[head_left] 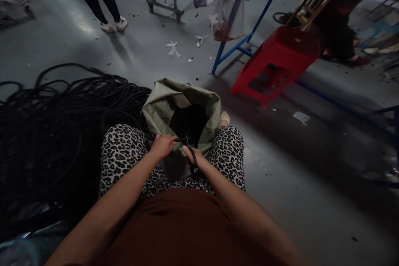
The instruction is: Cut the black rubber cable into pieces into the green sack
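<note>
sitting with your knees apart, you have both hands over the mouth of the woven sack that stands on the floor between your legs. your left hand is closed around the end of a thin black piece, pinching it at the sack's near rim. your right hand is wrapped through the handles of the black scissors, whose blades point up toward that piece; whether the blades stand apart or together is too small to tell. by the look of it you are at the cutting step, with the piece presented to the blades right above the opening. the next move calls for keeping the left fingers clear of the blades and holding the cut over the opening, so whatever drops lands inside.

the sack is open, its top folded outward, and it holds a dark heap whose single pieces cannot be made out. the big pile of black cable lies on the floor at your left, touching the sack's side. a clear plastic bag hangs from the blue frame farther off, something pale and brownish sagging at its bottom.
</note>
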A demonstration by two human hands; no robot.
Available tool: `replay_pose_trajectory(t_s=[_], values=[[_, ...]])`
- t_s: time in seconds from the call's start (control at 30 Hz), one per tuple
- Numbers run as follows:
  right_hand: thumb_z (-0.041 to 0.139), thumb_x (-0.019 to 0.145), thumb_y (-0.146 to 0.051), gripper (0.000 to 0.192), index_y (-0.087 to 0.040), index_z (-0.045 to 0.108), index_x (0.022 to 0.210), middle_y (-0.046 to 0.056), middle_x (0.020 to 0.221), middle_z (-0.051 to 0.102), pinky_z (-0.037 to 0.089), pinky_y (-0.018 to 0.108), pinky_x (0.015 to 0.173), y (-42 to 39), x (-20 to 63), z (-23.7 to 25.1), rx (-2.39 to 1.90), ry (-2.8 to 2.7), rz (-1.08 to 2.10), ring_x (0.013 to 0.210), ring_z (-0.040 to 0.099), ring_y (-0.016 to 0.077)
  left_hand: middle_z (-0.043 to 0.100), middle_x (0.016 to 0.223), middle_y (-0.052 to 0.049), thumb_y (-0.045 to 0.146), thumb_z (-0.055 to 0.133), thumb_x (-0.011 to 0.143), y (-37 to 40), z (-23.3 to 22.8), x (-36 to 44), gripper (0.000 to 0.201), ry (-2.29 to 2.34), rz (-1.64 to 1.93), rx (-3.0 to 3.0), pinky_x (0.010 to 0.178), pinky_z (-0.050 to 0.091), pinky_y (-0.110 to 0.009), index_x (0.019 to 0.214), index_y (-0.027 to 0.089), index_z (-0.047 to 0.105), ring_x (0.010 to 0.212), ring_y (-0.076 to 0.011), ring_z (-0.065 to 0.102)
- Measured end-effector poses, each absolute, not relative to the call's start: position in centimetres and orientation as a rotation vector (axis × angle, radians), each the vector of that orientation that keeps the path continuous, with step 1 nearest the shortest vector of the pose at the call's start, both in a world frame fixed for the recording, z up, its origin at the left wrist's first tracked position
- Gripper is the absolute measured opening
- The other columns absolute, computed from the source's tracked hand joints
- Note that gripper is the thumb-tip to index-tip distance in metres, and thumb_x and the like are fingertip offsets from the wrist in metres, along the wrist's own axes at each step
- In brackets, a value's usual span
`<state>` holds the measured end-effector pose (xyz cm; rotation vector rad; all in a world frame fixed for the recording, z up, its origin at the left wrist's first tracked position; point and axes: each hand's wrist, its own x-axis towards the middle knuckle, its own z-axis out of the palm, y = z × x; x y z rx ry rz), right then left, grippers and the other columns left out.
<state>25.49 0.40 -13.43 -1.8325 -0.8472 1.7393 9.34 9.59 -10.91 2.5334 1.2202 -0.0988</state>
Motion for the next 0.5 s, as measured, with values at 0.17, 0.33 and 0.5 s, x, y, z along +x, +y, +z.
replay_pose_trajectory(t_s=[0.17,0.33,0.5], values=[[0.046,0.087,-0.054,0.043,-0.012,0.057,0.088,-0.004,0.044,0.048,0.04,0.019,0.032,0.4,25.4,-12.6,-1.899,-0.82,1.7,0.032,0.047,0.0101,0.067,0.095,-0.006,0.029,0.043,0.086,9.6,-11.1,9.5,0.029,1.223,-0.104,2.53,0.081,0.036,-0.036,0.108,0.026,0.062,0.093,-0.0227,0.059],[0.044,0.089,-0.051,0.041,-0.012,0.057,0.082,-0.005,0.042,0.046,0.037,0.019,0.029,0.3,25.5,-12.3,-1.948,-0.92,1.646,0.028,0.045,0.0101,0.068,0.094,-0.006,0.03,0.044,0.086,9.5,-11.4,9.7,0.029,1.219,-0.13,2.53,0.081,0.036,-0.036,0.108,0.026,0.063,0.093,-0.0229,0.059],[0.047,0.089,-0.044,0.036,-0.013,0.058,0.074,-0.005,0.042,0.046,0.035,0.018,0.029,0.3,25.6,-12.5,-1.978,-0.981,1.604,0.027,0.043,0.0086,0.068,0.093,-0.006,0.03,0.045,0.085,9.5,-11.4,9.8,0.028,1.217,-0.141,2.537,0.081,0.036,-0.036,0.106,0.025,0.064,0.093,-0.023,0.059]])
